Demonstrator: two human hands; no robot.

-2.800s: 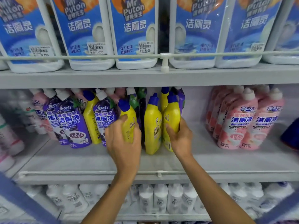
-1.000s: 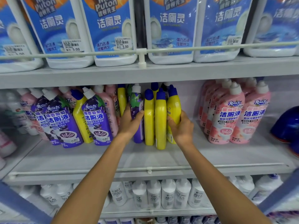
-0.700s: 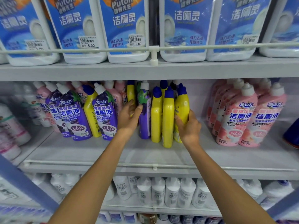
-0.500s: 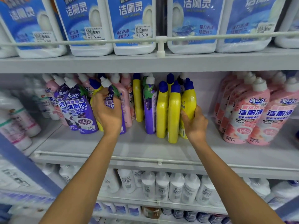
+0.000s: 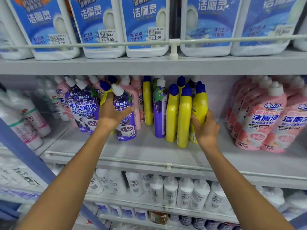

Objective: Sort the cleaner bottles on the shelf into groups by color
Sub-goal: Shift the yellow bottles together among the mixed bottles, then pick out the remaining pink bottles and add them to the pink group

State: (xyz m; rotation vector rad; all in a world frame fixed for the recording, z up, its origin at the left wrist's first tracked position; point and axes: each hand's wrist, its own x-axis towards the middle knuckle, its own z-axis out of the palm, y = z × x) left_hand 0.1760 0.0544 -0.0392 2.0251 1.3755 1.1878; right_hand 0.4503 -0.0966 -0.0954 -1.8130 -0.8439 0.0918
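On the middle shelf [image 5: 149, 151] stand mixed bottles. My left hand [image 5: 111, 115] grips a purple bottle with a white cap [image 5: 125, 128], thumb across its front; a yellow bottle with a blue cap [image 5: 105, 90] leans right behind my fingers. My right hand [image 5: 206, 130] holds the rightmost yellow bottle [image 5: 201, 102] of a tight row of three; the other two yellow bottles [image 5: 178, 118] stand to its left. A side-on purple bottle [image 5: 159, 112] and another yellow bottle [image 5: 147, 102] stand between my hands. Two purple bottles [image 5: 83, 112] stand further left.
Pink bottles [image 5: 264, 120] fill the shelf's right end, more pink ones [image 5: 137, 98] stand behind the middle group. A thin rail [image 5: 168, 166] runs along the shelf front. Large blue-labelled white jugs [image 5: 144, 27] sit on the shelf above, white bottles [image 5: 184, 191] below.
My left hand left the purple bottle in the middle, moved left and took hold of the front purple bottle beside a yellow one. My right hand stayed on the rightmost yellow bottle.
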